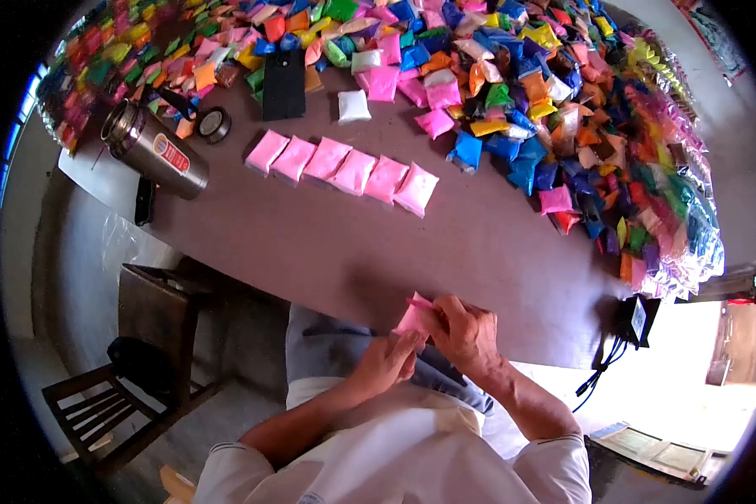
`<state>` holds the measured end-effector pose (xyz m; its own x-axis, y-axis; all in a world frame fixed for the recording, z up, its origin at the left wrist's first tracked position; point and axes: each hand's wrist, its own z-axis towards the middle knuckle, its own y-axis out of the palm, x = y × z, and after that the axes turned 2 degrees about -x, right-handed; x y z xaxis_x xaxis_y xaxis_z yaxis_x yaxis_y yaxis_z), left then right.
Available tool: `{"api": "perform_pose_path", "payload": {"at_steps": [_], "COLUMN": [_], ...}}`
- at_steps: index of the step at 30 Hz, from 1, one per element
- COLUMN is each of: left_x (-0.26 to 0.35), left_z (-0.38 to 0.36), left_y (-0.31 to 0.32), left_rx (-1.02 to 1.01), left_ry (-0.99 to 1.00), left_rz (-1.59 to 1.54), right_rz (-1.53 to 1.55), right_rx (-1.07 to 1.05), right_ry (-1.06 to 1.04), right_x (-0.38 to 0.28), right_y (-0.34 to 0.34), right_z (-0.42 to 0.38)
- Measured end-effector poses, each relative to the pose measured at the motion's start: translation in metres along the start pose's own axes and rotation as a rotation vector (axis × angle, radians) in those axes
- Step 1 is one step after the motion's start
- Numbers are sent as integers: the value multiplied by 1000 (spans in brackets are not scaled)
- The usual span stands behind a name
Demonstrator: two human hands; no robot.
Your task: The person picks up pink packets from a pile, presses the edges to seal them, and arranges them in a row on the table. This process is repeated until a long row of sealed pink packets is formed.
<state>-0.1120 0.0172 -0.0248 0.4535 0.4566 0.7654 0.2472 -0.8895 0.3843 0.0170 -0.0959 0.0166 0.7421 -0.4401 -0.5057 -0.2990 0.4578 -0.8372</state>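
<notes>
Close to the table's near edge, a small pink packet (412, 319) is held between both hands. My left hand (386, 363) is closed, pinching the packet's lower end between thumb and fingers. At the packet's upper right, my right hand (462, 332) is closed on its edge, with the fingertips partly hidden. Beyond the hands, a slanting row of several pink packets (329, 158) lies side by side on the brown table (311, 244).
Colourful small packets (512, 84) are heaped along the far and right sides. A steel flask (155, 151), its lid (213, 124), a black flat case (284, 86) and a white packet (354, 106) are at the left and back. A black box with cables (636, 322) sits at the right edge; a wooden chair (143, 361) stands left.
</notes>
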Motion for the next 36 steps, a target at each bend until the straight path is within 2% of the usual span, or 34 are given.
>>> {"api": "perform_pose_path", "payload": {"at_steps": [3, 5, 7, 10, 13, 23, 25, 29, 32, 34, 36], "left_x": [-6, -2, 0, -4, -7, -10, -18, -24, -25, -21, -18], "left_z": [2, 3, 4, 8, 11, 22, 26, 32, 34, 32, 31], "left_y": [-3, -2, -5, -11, -16, -19, -23, -27, -31, -32, -29], "left_rx": [-39, -62, -127, -184, -198, -139, -118, -125, -135, -99, -109], "left_ry": [89, 104, 22, 2, 72, 49, 50, 81, 137, -37, 20], "left_rz": [52, -15, 20, -9, 69, -25, 66, 148, 193, 311, 246], "right_rz": [86, -29, -42, 2, -5, 41, 29, 68, 196, 62, 44], "right_rx": [-62, 25, 16, 20, 143, 147, 170, 117, 230, 470, 513], "right_ry": [116, -8, -12, 214, 167, 202, 118, 144, 198, 111, 266], "right_x": [-7, 0, 8, 24, 49, 73, 72, 67, 76, 95, 106], "right_y": [-5, 2, -4, -12, -18, -8, -5, -9, -13, -22, -37], "right_z": [-6, -11, -5, 9, 36, 103, 109, 118, 130, 150, 172]}}
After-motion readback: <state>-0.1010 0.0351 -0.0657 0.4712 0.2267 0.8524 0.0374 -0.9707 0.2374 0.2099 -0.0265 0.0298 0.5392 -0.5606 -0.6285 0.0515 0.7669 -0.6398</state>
